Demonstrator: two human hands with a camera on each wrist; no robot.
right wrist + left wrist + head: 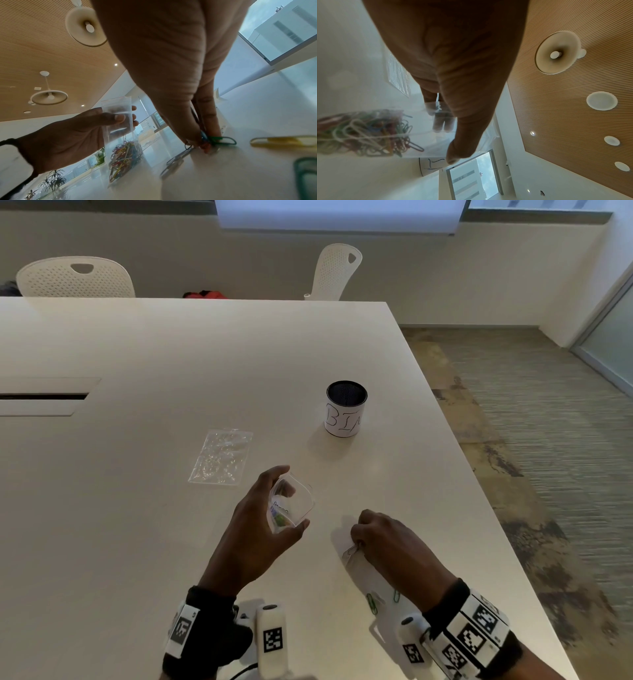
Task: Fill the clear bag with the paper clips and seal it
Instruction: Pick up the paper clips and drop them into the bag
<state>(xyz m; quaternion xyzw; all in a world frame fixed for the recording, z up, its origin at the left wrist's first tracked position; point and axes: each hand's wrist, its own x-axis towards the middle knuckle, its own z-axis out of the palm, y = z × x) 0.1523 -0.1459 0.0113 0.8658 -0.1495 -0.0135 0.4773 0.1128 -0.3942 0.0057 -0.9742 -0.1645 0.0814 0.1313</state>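
Observation:
My left hand [274, 508] holds a small clear bag [291, 506] upright just above the table, mouth open toward the right. Coloured paper clips [126, 157] fill its lower part, seen also as a tangled heap of clips [363, 132] in the left wrist view. My right hand [363, 537] is down on the table to the right of the bag, fingertips [211, 129] pinching a few loose clips [221, 140] against the surface. More loose clips [375, 602] lie on the table under my right wrist; a yellow clip [283, 141] lies beside the fingers.
A second clear bag [221, 455] lies flat to the far left of my left hand. A black cup with a white label [345, 409] stands farther back. The table's right edge [507, 525] runs close to my right hand. White chairs stand behind the table.

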